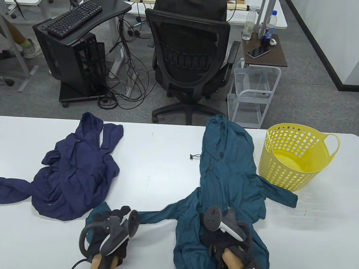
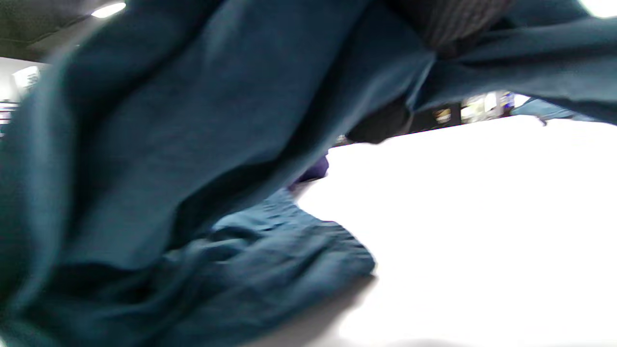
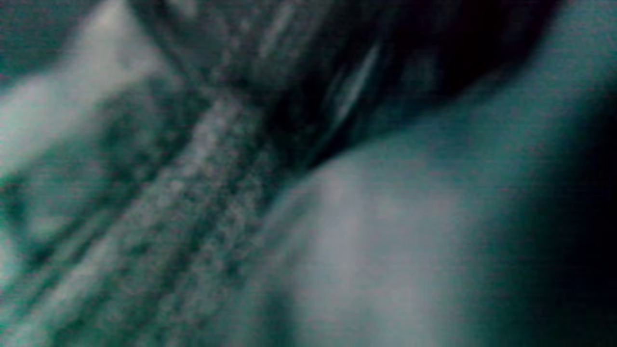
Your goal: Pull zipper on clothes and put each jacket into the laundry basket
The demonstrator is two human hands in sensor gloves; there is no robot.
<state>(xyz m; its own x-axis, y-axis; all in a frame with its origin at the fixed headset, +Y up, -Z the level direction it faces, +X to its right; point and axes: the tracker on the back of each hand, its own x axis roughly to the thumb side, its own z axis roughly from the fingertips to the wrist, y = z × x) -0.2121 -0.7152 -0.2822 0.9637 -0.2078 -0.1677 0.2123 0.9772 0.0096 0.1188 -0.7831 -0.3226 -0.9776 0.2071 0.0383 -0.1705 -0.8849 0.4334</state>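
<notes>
A teal jacket (image 1: 228,173) lies lengthwise on the white table (image 1: 159,169), hood at the far edge. My left hand (image 1: 107,224) grips the end of its left sleeve (image 1: 98,211). In the left wrist view the teal cloth (image 2: 193,144) hangs lifted from my gloved fingers (image 2: 448,24). My right hand (image 1: 217,240) is dug into the bunched lower front of the same jacket. The right wrist view is blurred and shows only teal fabric (image 3: 409,231) pressed close. A navy jacket (image 1: 72,171) lies crumpled at the left. The yellow laundry basket (image 1: 295,158) stands at the right, nothing in it.
A thin black cord (image 1: 195,156) lies on the table beside the teal jacket. Beyond the far edge stand an office chair (image 1: 189,60) with a person in it, a white wire cart (image 1: 253,93) and a computer stand (image 1: 72,53).
</notes>
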